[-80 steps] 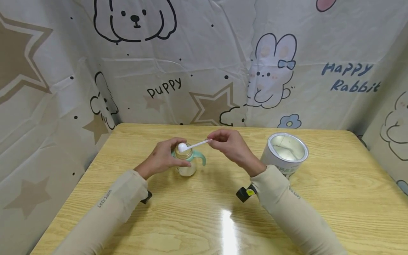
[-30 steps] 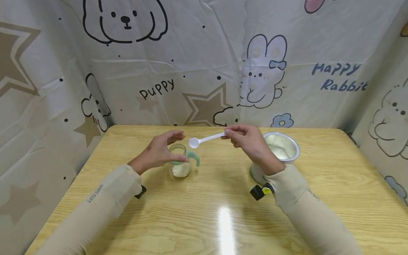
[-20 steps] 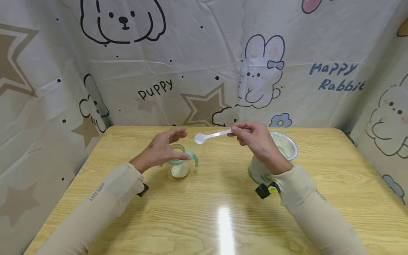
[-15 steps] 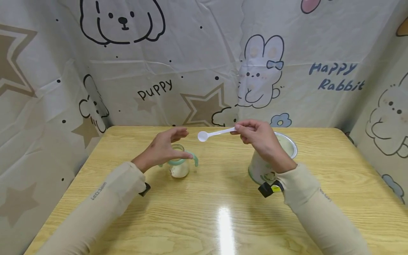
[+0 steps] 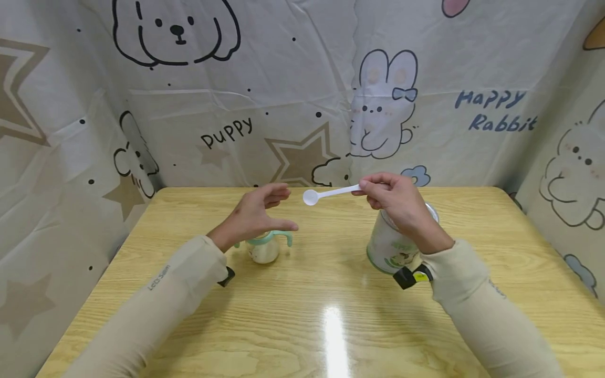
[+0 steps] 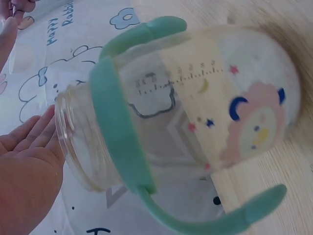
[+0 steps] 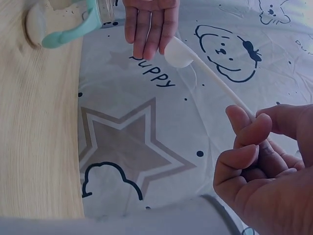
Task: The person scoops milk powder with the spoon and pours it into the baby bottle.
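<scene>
My right hand point(image 5: 399, 205) pinches the end of a long-handled white milk powder scoop point(image 5: 310, 197) between thumb and fingers. The scoop's round bowl points left, in the air beyond the left hand's fingertips. My left hand point(image 5: 255, 212) hovers above a baby bottle point(image 5: 263, 252), thumb and fingers spread apart, holding nothing. The bottle stands upright without a lid; it is clear, with a mint-green collar, two handles and a printed animal in the left wrist view. Pale powder shows in its bottom. The hand hides its mouth in the head view.
A white milk powder can point(image 5: 388, 247) with a green base stands behind my right hand and wrist, which cover most of its rim. The wooden table point(image 5: 283, 325) ends at a printed cloth backdrop point(image 5: 302, 68).
The scoop was tipped over the bottle's mouth; my right hand has carried it up and right. My left hand has let go of the bottle's neck and risen above it.
</scene>
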Available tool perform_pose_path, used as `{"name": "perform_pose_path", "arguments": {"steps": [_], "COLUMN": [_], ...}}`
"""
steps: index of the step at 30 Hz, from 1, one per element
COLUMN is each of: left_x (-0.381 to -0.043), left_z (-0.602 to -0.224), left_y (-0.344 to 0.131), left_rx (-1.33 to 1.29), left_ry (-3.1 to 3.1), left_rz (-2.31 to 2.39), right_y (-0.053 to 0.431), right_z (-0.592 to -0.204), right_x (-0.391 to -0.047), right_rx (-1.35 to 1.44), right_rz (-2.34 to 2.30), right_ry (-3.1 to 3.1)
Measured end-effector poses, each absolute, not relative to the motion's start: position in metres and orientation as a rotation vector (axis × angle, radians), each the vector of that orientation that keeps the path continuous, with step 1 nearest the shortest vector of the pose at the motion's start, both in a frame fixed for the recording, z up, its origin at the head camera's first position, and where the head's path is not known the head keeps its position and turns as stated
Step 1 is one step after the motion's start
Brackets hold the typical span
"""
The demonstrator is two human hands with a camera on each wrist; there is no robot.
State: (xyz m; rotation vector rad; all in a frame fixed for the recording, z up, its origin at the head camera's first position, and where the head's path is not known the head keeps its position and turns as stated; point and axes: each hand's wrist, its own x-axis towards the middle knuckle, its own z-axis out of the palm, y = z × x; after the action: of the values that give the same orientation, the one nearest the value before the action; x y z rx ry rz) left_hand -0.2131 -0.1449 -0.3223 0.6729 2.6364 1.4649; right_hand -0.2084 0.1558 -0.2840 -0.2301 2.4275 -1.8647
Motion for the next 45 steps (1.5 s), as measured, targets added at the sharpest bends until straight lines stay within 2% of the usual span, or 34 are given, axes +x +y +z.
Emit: {"name": "perform_pose_path", "arguments": {"steps": [45], "left_x": [-0.216], "left_z": [-0.329], "left_y": [-0.074], "left_rx": [0.783], "left_ry": [2.541], "left_rz": [1.49], "right_y": [0.226], "right_z": [-0.285], "right_x": [-0.197], "right_rx": [-0.109], "right_rz": [-1.798], "right_ry": [2.632]}}
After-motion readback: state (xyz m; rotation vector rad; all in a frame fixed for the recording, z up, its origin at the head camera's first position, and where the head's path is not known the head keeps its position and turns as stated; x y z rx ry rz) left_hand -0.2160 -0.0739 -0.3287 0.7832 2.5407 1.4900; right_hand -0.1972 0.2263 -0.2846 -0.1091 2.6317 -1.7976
